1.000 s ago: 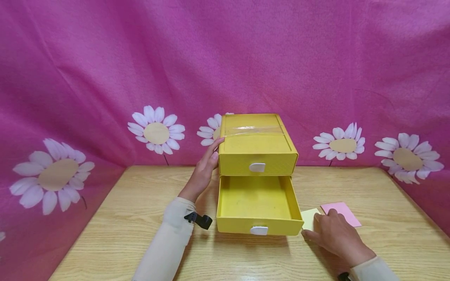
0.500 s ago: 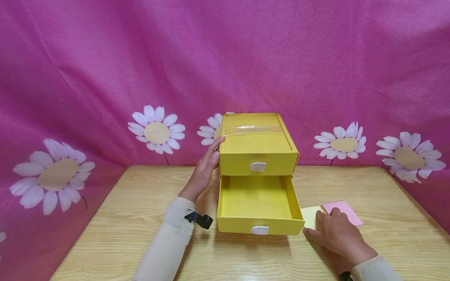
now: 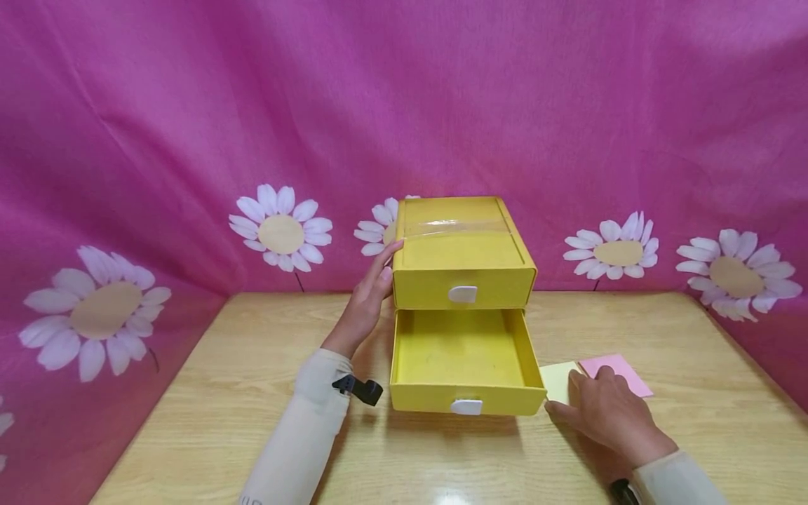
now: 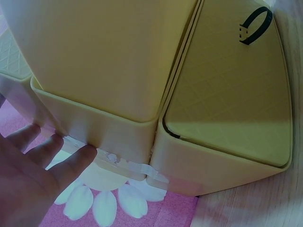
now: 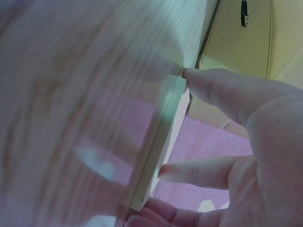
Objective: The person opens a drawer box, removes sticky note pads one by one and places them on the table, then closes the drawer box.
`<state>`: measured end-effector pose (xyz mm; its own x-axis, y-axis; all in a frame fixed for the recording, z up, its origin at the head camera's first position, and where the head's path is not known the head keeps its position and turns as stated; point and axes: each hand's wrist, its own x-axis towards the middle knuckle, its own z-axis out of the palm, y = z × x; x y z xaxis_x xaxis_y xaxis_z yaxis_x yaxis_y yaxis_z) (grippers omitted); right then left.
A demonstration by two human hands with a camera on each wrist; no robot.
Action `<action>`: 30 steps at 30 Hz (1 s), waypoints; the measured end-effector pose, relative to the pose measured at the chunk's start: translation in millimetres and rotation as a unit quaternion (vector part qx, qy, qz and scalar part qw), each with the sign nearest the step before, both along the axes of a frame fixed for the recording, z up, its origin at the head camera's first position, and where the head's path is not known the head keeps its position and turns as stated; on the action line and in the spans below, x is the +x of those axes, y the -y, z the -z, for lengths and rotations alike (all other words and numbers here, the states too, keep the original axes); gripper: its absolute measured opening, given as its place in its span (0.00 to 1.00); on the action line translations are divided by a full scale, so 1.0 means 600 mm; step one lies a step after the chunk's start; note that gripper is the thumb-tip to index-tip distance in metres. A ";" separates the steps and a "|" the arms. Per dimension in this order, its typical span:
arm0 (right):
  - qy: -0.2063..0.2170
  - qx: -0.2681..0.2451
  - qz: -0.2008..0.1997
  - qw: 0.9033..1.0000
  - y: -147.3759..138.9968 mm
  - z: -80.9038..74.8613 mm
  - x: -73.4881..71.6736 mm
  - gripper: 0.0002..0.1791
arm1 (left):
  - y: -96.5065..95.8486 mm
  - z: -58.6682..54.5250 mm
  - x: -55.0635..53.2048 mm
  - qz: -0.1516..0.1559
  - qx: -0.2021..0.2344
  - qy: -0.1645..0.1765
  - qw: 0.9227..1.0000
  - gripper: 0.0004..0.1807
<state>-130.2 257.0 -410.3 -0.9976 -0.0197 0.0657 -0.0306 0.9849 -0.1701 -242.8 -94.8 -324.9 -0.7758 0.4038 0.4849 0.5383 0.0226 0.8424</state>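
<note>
A yellow two-drawer box (image 3: 467,249) stands mid-table, its lower drawer (image 3: 429,400) pulled out and its upper drawer (image 3: 423,289) closed. My left hand (image 3: 366,308) rests against the box's left side with fingers extended; the left wrist view shows the fingertips (image 4: 87,153) at its upper edge. To the right of the drawer, my right hand (image 3: 609,414) holds a pale yellow sticky note pad (image 3: 558,381) by its edges, low at the table. In the right wrist view the pad (image 5: 161,142) sits between thumb and fingers. A pink sticky note pad (image 3: 628,379) lies behind that hand, partly covered.
Clear tape (image 3: 454,226) crosses the box's top. White tabs (image 3: 466,406) serve as drawer handles. A pink-purple cloth (image 3: 505,105) with daisies hangs behind the wooden table (image 3: 240,393). Black straps (image 3: 358,389) are on both wrists.
The whole scene has shifted slightly upward in the head view. My right hand has shifted very slightly to the right, still at the yellow pad. My left hand stays on the box.
</note>
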 end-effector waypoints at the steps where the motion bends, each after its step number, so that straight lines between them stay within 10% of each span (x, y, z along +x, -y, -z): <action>1: 0.001 -0.001 0.002 1.000 -0.001 -0.001 -0.001 0.26 | 0.000 -0.001 0.000 -0.001 0.000 0.000 1.000 0.26; 19: 0.021 0.002 0.003 1.000 -0.005 -0.006 -0.001 0.28 | 0.000 0.001 -0.001 0.002 0.004 0.004 1.000 0.26; 30: -0.042 -0.017 -0.009 0.999 -0.013 -0.013 -0.003 0.24 | 0.000 0.001 -0.001 0.000 0.001 -0.005 1.000 0.26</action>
